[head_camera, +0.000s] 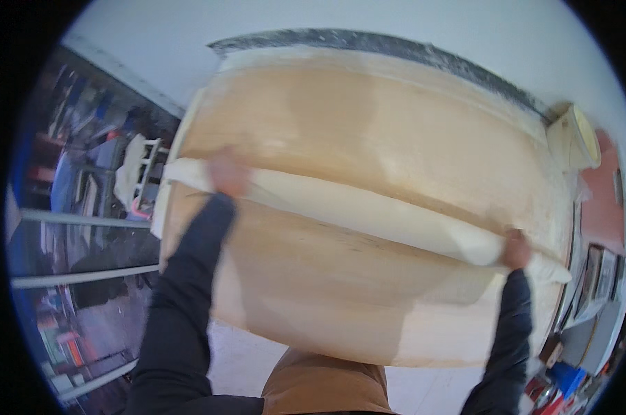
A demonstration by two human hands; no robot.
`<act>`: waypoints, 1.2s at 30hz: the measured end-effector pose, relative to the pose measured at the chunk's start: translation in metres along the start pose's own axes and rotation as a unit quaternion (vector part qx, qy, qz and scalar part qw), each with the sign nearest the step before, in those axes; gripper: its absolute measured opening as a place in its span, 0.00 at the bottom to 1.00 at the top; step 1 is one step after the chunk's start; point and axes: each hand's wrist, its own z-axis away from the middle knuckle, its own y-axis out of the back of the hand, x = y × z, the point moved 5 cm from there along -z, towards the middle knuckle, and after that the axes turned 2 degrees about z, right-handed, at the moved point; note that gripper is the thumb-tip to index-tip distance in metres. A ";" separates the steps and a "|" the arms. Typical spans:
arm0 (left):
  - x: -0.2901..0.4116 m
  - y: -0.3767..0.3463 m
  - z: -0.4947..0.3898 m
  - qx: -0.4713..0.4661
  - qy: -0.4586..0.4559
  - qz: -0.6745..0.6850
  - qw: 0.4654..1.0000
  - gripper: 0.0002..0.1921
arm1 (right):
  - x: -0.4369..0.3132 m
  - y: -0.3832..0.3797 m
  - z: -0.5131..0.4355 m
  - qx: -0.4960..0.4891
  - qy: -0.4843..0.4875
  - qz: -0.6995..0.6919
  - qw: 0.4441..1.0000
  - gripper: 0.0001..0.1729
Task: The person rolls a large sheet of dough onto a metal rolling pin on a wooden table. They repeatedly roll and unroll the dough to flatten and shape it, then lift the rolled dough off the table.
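Note:
A long cream-coloured roll, apparently a dough sheet wound up lengthwise (pixel 364 210), lies slantwise across a large wooden work board (pixel 313 290). Near its left end, my left hand (pixel 229 171) is closed over it, blurred by motion. My right hand (pixel 516 249) grips the roll towards its other end, where a loose flap sticks out past the hand. Whether a rolling pin is inside the roll cannot be seen. Shadows from my head and arms fall on the board.
Whitish powder, perhaps flour, marks the board's far edge. A cream plastic bucket (pixel 574 137) stands at the far right corner. Along the left runs a glazed metal frame (pixel 84 220) with cluttered goods behind it. A blue container (pixel 566 377) and other items sit low on the right.

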 end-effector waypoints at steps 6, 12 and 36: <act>0.245 0.091 0.078 0.055 -0.116 0.299 0.946 0.29 | -0.244 0.154 0.055 0.308 0.136 -0.287 0.897 0.31; 0.150 0.059 0.031 0.031 -0.124 0.255 0.959 0.24 | -0.133 0.115 0.032 0.325 0.139 -0.262 0.898 0.34; -0.017 -0.039 -0.134 -0.090 -0.077 0.185 0.976 0.27 | 0.076 -0.017 -0.096 0.166 0.105 -0.251 0.948 0.19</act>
